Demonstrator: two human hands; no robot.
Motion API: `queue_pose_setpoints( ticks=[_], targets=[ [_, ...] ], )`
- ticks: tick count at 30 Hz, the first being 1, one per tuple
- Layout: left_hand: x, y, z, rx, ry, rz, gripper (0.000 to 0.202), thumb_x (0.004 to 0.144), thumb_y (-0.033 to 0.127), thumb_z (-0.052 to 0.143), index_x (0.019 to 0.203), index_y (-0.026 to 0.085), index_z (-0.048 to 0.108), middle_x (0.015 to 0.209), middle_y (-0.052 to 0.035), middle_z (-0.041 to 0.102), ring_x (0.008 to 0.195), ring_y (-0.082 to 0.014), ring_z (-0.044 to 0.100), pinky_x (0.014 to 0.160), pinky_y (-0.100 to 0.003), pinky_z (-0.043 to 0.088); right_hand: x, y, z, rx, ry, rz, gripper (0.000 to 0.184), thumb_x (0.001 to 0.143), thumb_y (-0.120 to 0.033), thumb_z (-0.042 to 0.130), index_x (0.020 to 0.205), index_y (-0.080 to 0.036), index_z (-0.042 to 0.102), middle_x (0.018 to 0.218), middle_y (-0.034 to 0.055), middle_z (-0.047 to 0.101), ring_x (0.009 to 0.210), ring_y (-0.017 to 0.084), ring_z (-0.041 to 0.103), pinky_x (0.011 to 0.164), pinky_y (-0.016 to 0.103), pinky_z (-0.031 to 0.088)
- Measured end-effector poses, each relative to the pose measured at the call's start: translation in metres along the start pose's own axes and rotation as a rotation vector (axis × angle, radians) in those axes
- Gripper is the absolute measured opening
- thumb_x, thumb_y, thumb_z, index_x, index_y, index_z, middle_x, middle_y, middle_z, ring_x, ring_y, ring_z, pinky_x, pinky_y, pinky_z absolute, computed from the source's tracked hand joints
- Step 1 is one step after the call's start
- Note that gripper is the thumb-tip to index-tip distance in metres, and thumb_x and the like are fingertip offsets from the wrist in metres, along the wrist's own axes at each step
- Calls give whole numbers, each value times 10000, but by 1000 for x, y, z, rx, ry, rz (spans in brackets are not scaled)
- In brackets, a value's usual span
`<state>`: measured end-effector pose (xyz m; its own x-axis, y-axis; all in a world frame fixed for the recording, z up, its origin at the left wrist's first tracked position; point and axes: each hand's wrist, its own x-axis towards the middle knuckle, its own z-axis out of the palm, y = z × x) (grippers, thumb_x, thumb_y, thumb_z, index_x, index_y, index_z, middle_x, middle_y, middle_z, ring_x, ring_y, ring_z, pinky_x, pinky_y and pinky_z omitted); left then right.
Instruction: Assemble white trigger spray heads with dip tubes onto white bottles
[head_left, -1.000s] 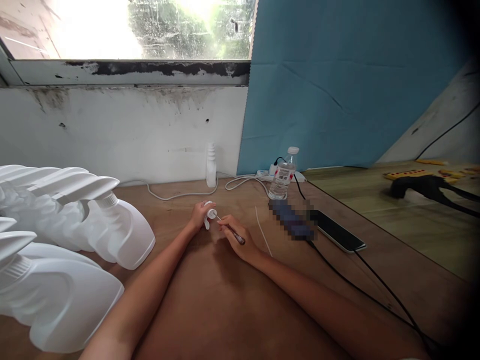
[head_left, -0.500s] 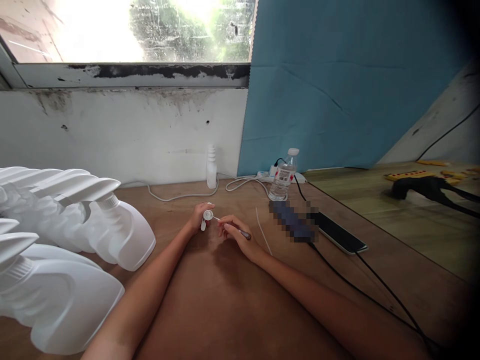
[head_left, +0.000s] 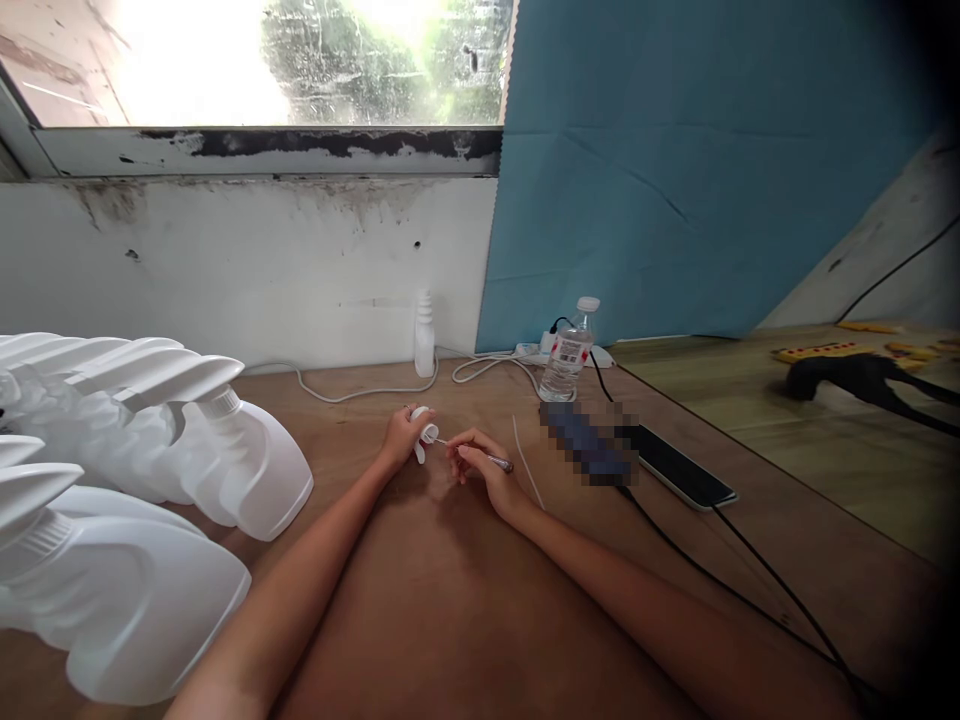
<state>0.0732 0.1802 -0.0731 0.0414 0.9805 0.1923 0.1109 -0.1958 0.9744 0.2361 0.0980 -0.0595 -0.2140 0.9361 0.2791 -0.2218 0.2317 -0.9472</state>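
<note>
My left hand is closed round a small white plastic spray head, its round open end turned toward my right side and a small tab hanging below. My fingers hide part of it. In a pencil grip, my right hand pinches a slim dark-handled tool; its thin shaft points left and its tip is at the round opening. Whether the tip touches the inside is too small to tell. Both hands are just above the brown tabletop.
White bottles with spray tops crowd the left side. A small white bottle stands by the wall. Rightward are a water bottle, a thin white tube, a blurred-out dark item, a phone and black cables.
The spray head has tilted in my left hand, its opening turning more to the right. My right hand and the tool have shifted slightly right.
</note>
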Motion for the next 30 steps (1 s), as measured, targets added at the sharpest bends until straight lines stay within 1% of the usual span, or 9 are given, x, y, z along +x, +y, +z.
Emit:
queue_pose_setpoints(
  ticks=[4, 8, 13, 16, 19, 21, 23, 27, 30],
  targets=[
    [-4, 2, 0, 102, 45, 72, 326, 719, 456, 631, 620, 179, 490, 538, 43, 466, 510, -107, 418, 517, -226, 303, 2, 2, -3, 23, 44, 25, 141, 773, -273, 534, 735, -193, 644, 658, -5, 589, 527, 127, 511, 494, 251, 381],
    [-9, 10, -1, 190, 126, 130, 344, 749, 467, 639, 625, 185, 486, 549, 41, 448, 537, -114, 390, 549, -234, 280, 3, 2, -1, -178, 148, 29, 177, 722, -246, 499, 584, -187, 594, 514, -24, 475, 500, 124, 413, 496, 257, 295],
    [-11, 13, -2, 216, 170, 158, 268, 826, 450, 579, 856, 184, 558, 700, 5, 574, 652, -148, 505, 636, -238, 356, 3, 0, 2, -387, 272, -30, 208, 708, -251, 466, 514, -199, 518, 548, -9, 483, 612, 156, 453, 577, 268, 330],
    [-7, 8, -2, 208, 149, 164, 247, 871, 369, 520, 1021, 177, 564, 861, -36, 639, 778, -169, 567, 736, -258, 408, 2, -1, 3, -399, 288, -49, 205, 724, -243, 455, 533, -202, 519, 567, -6, 502, 634, 163, 470, 599, 269, 342],
    [-2, 2, -1, 214, 129, 174, 251, 868, 307, 517, 1067, 166, 577, 968, -71, 658, 889, -194, 585, 836, -296, 423, 2, -1, 3, -405, 223, -79, 191, 747, -231, 454, 597, -199, 568, 618, -4, 541, 662, 164, 487, 628, 268, 351],
    [0, -1, -1, 223, 107, 194, 263, 855, 287, 536, 1083, 168, 593, 1048, -87, 658, 973, -208, 583, 901, -316, 414, 2, -1, 4, -431, 152, -69, 185, 754, -224, 459, 630, -196, 592, 623, -10, 545, 649, 158, 482, 617, 264, 342],
    [1, -3, -1, 233, 70, 213, 281, 832, 253, 556, 1094, 170, 611, 1109, -95, 653, 1032, -215, 578, 943, -322, 405, 2, 1, 5, -463, 134, -47, 188, 757, -220, 457, 630, -193, 592, 600, -18, 526, 615, 150, 464, 589, 260, 325],
    [0, -6, 0, 268, -21, 228, 352, 731, 111, 562, 1065, 168, 655, 1102, -85, 675, 1041, -220, 589, 965, -329, 408, 4, 4, 0, -548, 244, -66, 202, 781, -214, 440, 615, -196, 554, 586, -24, 504, 594, 146, 452, 565, 257, 313],
    [-2, -6, 0, 293, -84, 233, 367, 697, 66, 508, 997, 173, 690, 1055, -65, 699, 992, -214, 605, 948, -330, 424, 8, 3, -15, -698, 282, -127, 194, 793, -206, 446, 616, -205, 528, 585, -27, 514, 585, 146, 467, 570, 258, 316]
  ],
)
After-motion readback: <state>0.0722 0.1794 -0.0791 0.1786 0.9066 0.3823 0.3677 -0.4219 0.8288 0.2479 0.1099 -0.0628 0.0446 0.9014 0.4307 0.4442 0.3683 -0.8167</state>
